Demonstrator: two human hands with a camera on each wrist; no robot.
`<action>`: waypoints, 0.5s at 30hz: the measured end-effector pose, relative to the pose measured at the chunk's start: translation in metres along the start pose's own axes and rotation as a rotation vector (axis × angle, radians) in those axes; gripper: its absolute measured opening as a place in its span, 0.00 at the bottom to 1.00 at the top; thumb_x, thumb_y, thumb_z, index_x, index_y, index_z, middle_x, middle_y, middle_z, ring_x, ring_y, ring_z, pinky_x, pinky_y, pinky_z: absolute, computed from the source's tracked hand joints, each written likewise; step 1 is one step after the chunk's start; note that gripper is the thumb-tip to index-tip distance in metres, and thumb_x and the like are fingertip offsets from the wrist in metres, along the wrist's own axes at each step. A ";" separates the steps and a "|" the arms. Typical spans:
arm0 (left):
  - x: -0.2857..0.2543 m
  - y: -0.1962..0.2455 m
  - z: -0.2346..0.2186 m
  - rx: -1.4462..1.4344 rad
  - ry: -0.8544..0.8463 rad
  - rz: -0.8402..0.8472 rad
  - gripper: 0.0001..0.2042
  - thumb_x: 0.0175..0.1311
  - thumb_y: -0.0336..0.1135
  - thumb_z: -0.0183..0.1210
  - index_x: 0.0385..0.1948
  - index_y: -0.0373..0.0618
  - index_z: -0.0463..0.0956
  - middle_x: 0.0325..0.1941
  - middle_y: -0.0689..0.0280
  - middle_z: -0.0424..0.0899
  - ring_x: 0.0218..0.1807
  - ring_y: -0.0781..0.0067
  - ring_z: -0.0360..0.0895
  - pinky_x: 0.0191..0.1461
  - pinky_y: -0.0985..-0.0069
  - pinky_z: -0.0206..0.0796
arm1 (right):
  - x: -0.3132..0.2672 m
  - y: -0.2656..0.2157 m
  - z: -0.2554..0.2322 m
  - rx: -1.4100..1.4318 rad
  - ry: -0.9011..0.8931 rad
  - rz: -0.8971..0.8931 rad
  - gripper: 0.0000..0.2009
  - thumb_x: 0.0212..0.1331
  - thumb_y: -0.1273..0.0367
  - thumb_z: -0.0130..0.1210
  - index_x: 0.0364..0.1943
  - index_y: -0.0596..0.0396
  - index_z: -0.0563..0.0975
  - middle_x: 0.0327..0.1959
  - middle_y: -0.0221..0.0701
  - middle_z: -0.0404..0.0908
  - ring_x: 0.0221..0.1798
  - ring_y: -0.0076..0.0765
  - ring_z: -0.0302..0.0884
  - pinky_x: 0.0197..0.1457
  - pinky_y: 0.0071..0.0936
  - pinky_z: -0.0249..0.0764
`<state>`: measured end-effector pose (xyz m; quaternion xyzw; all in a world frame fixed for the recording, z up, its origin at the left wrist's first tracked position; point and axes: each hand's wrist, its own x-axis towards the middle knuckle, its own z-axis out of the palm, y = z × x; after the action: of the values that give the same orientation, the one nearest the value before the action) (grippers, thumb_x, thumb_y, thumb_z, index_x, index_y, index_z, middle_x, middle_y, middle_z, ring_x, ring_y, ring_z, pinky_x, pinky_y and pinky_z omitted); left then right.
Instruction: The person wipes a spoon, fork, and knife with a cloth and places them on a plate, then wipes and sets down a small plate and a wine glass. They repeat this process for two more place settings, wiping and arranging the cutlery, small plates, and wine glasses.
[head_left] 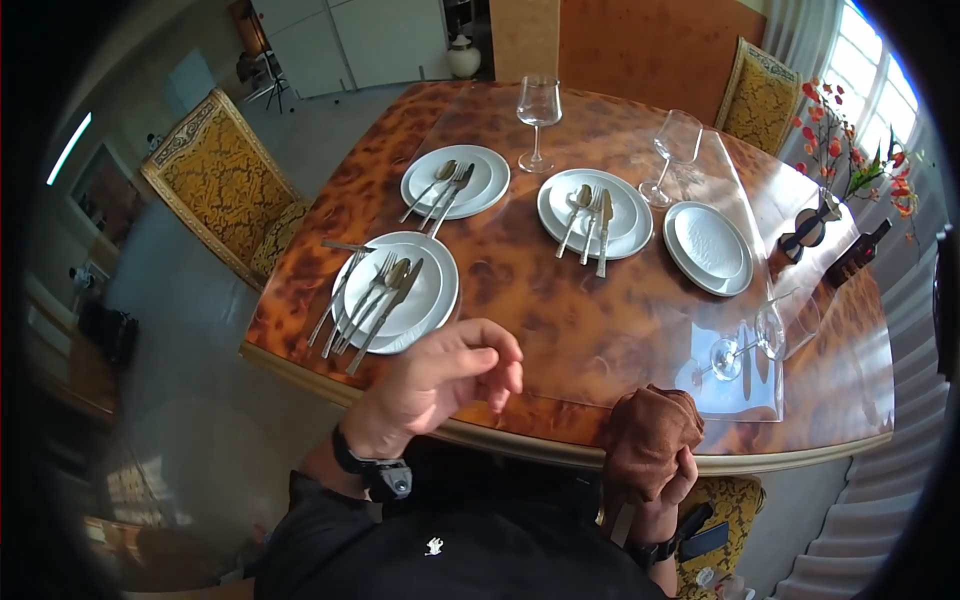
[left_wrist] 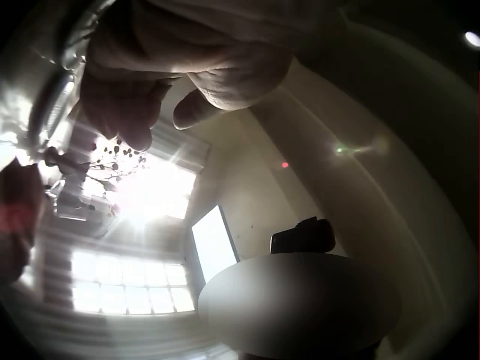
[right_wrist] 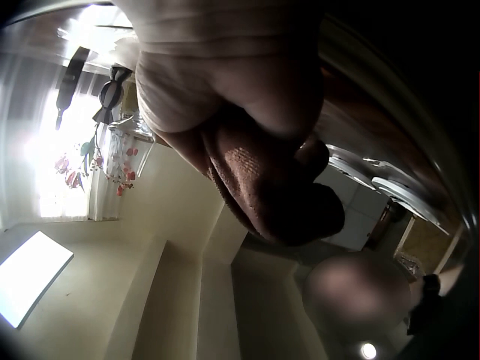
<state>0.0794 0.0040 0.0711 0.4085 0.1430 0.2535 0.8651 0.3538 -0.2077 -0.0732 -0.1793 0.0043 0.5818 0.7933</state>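
In the head view, my right hand [head_left: 682,479] grips a bunched brown cloth [head_left: 650,435] at the table's front edge. The right wrist view shows the same cloth [right_wrist: 251,176] folded between thumb and fingers. My left hand [head_left: 450,372] hovers over the front edge, fingers loosely bent and nothing in them. Just beyond it is a plate stack [head_left: 432,300] with several forks, spoons and knives [head_left: 375,305] lying across it. In the left wrist view the left hand [left_wrist: 217,64] appears dark against the bright window.
Two more plate stacks with cutlery, one at the back left [head_left: 485,180] and one in the middle [head_left: 625,215], stand beyond. Plates without cutlery [head_left: 710,250] sit to the right. Upright wine glasses [head_left: 538,105] stand behind, a glass [head_left: 770,335] lies at right, near a dark bottle [head_left: 858,252].
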 end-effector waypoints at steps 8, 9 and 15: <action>-0.061 0.094 -0.132 0.984 0.698 0.386 0.08 0.70 0.32 0.51 0.40 0.37 0.76 0.35 0.64 0.81 0.38 0.75 0.77 0.45 0.79 0.69 | 0.024 0.037 0.020 -0.060 -0.053 0.106 0.32 0.55 0.63 0.56 0.65 0.61 0.63 0.62 0.47 0.70 0.64 0.55 0.69 0.68 0.54 0.66; -0.058 0.104 -0.133 1.219 0.805 0.309 0.09 0.70 0.31 0.51 0.41 0.36 0.76 0.36 0.63 0.82 0.39 0.74 0.78 0.47 0.77 0.69 | 0.025 0.042 0.025 -0.071 -0.059 0.102 0.32 0.55 0.63 0.56 0.65 0.61 0.63 0.62 0.47 0.70 0.64 0.54 0.69 0.68 0.54 0.66; -0.038 0.136 -0.243 1.883 0.703 0.242 0.13 0.65 0.25 0.51 0.49 0.38 0.78 0.54 0.57 0.80 0.57 0.58 0.75 0.63 0.65 0.63 | 0.026 0.070 0.040 -0.044 -0.071 0.140 0.32 0.55 0.64 0.57 0.65 0.60 0.63 0.63 0.47 0.70 0.65 0.55 0.68 0.68 0.55 0.65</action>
<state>-0.1065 0.2103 0.0266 0.8388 0.4889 0.2296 0.0683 0.2892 -0.1540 -0.0609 -0.1751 -0.0242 0.6418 0.7462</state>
